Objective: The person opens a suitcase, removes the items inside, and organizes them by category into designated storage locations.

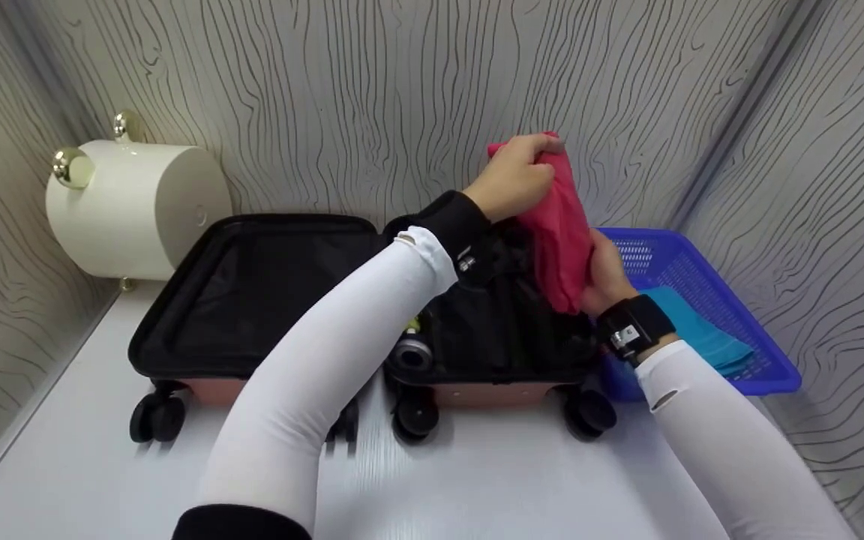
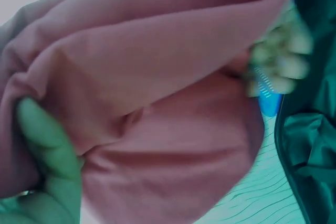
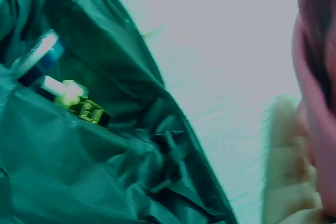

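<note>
A folded pinkish-red cloth is held up over the right half of the open suitcase. My left hand grips its upper end, and the thumb shows against the fabric in the left wrist view. Lower down, my right hand holds the cloth's right side. Its fingers lie along the fabric in the right wrist view, blurred and partly hidden. In the suitcase's black lining, small items with a yellow-green piece stick out of a pocket.
Right of the suitcase stands a blue plastic basket with a folded light-blue cloth in it. At the back left, a white cylindrical holder is mounted by the patterned wall. Black wheels face the front of the white surface.
</note>
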A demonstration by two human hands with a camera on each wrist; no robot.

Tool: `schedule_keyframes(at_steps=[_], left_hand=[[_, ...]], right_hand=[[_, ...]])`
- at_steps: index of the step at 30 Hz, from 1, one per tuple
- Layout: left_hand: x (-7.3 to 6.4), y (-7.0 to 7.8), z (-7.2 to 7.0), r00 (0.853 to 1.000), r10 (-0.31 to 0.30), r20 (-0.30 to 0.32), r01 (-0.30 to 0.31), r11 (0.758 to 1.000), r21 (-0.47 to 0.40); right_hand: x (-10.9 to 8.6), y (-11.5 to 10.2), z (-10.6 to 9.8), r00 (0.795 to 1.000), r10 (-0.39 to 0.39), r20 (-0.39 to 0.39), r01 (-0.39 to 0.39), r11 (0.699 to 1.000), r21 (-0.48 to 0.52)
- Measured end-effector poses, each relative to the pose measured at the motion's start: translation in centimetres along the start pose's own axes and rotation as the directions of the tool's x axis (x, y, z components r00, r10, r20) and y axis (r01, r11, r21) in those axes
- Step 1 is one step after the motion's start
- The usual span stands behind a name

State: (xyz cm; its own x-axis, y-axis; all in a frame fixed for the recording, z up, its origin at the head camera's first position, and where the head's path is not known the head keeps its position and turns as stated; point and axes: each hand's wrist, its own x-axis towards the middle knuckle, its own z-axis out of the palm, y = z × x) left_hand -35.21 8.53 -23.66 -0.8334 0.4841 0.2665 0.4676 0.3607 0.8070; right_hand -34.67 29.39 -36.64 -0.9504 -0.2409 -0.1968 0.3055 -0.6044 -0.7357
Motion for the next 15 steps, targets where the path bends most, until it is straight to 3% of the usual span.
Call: schedule_keyframes(at_steps=[3, 6, 12, 15], left_hand=[[0.1, -0.5, 0.5, 0.999, -0.033, -0.039, 0.032, 0.999, -0.023], [0.5, -1.3, 1.1, 0.996, -0.065, -0.067, 0.063, 0.997, -0.035], [0.9, -3.1, 3.3, 0.991, -0.119, -0.054, 0.116, 0.992, -0.054], [1.0, -3.8, 4.6, 0.991, -0.136, -0.008, 0.135, 0.990, -0.039]], right_hand=[[-0.5, -1.6, -0.4, 0.992, -0.105, -0.076, 0.105, 0.994, -0.008], [-1.3, -3.5, -1.0, 0.982, -0.143, -0.122, 0.131, 0.986, -0.102], [-3.5, -6.9, -2.5, 0.989, -0.084, -0.121, 0.048, 0.960, -0.276], [-4.4, -8.3, -3.3, 0.985, -0.065, -0.157, -0.010, 0.899, -0.438]])
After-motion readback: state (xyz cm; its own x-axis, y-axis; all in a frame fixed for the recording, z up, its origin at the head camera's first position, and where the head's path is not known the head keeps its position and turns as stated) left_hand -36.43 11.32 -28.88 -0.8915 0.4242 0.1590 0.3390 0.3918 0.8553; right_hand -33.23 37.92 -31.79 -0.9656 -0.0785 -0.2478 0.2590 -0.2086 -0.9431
